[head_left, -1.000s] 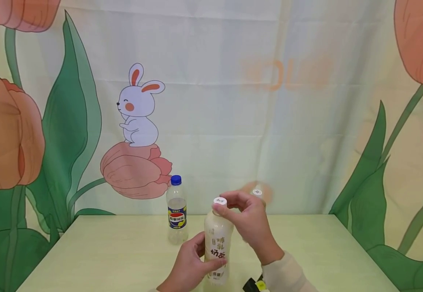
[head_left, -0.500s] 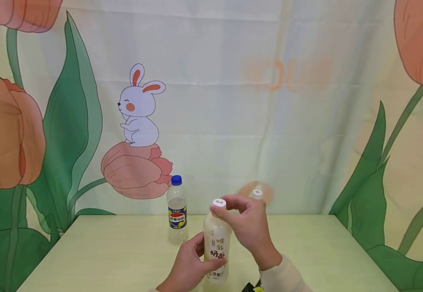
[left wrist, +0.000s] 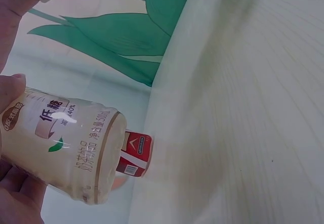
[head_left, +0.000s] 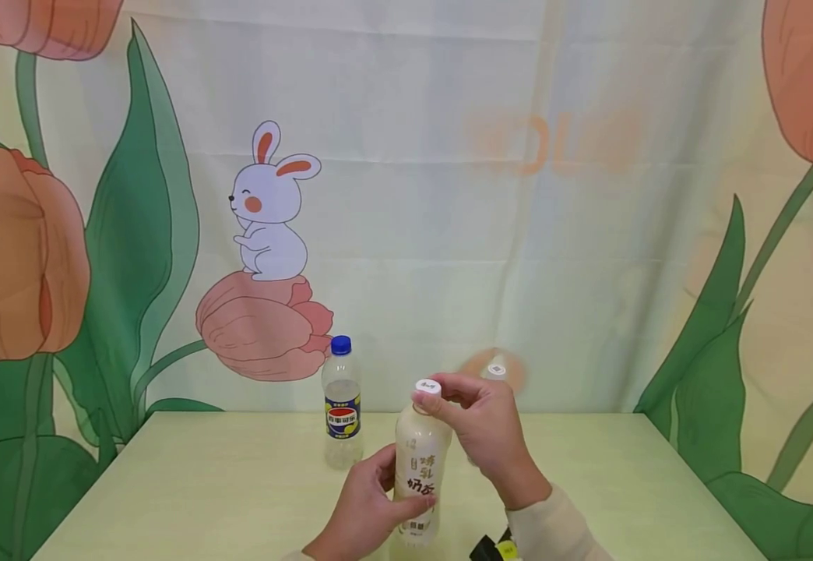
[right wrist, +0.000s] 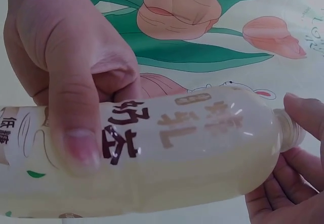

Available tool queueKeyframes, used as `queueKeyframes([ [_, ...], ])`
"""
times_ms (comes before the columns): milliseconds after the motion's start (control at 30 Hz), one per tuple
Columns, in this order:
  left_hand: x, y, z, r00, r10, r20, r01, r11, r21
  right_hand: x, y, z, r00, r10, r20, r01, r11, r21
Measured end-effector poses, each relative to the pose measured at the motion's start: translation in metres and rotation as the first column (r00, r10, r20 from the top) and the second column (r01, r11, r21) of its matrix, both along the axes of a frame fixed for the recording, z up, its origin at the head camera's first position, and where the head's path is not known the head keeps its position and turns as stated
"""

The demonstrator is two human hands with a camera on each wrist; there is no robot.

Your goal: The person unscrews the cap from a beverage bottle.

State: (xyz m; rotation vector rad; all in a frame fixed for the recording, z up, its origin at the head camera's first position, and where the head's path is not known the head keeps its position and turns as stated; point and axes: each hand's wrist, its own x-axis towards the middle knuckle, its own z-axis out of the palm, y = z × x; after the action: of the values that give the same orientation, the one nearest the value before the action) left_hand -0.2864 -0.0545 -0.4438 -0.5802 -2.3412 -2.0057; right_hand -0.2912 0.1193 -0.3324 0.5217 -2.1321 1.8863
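Observation:
A bottle of milk tea [head_left: 422,456], pale cream with brown lettering and a white cap [head_left: 427,386], stands upright at the front middle. My left hand [head_left: 371,499] grips its lower body, thumb across the label. At the top, my right hand [head_left: 487,425] pinches the cap between thumb and fingers. In the left wrist view the bottle's base [left wrist: 109,158] appears above the tabletop. The right wrist view shows my left thumb [right wrist: 81,150] lying over the label and my right fingers [right wrist: 298,173] at the neck.
A clear soda bottle [head_left: 342,413] with a blue cap stands back left on the pale table [head_left: 203,483]. Another white-capped bottle [head_left: 496,372] is mostly hidden behind my right hand. A red-labelled object [left wrist: 135,154] shows beyond the base. A black-and-yellow item [head_left: 494,548] lies at the front edge.
The bottle top and my right hand shift slightly left, then back right, and the print on the cap changes its angle. My left hand keeps its grip on the body.

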Motion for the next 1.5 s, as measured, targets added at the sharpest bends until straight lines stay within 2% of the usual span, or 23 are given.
queueKeyframes([
  [167, -0.001, -0.001, -0.001, 1.0, 0.003, 0.022, -0.002, 1.0, -0.004, -0.003, 0.004, 0.0, 0.998, 0.052, 0.038, -0.052, 0.999, 0.011],
  [467, -0.003, -0.004, -0.001, 0.999, -0.02, 0.047, 0.021, 1.0, -0.015, -0.01, 0.008, 0.0, 0.994, 0.105, 0.027, -0.107, 0.992, 0.06],
  [667, -0.002, -0.005, -0.001, 0.999, -0.019, 0.042, 0.019, 1.0, -0.006, -0.011, 0.005, -0.002, 0.993, 0.113, 0.034, -0.114, 0.993, 0.024],
  [833, -0.001, -0.004, -0.004, 1.0, 0.01, 0.014, -0.01, 1.0, 0.01, -0.007, -0.003, -0.005, 0.997, 0.061, 0.04, -0.06, 0.998, -0.023],
  [1000, -0.001, -0.003, -0.005, 0.999, 0.034, 0.002, -0.034, 0.999, 0.011, -0.002, -0.01, -0.006, 0.999, -0.034, 0.0, 0.034, 0.999, 0.006],
  [1133, 0.0, -0.004, -0.004, 1.0, 0.026, 0.015, -0.026, 1.0, 0.009, 0.001, -0.012, -0.005, 0.998, -0.059, -0.014, 0.059, 0.998, 0.004],
  [1267, 0.001, -0.005, -0.004, 1.0, 0.013, 0.004, -0.013, 1.0, -0.002, 0.004, -0.01, -0.003, 0.999, -0.038, -0.023, 0.038, 0.999, 0.0],
  [1500, 0.001, -0.007, -0.006, 0.998, 0.006, -0.064, -0.008, 1.0, -0.028, 0.001, -0.005, -0.002, 0.996, 0.053, -0.072, -0.052, 0.998, 0.019],
])
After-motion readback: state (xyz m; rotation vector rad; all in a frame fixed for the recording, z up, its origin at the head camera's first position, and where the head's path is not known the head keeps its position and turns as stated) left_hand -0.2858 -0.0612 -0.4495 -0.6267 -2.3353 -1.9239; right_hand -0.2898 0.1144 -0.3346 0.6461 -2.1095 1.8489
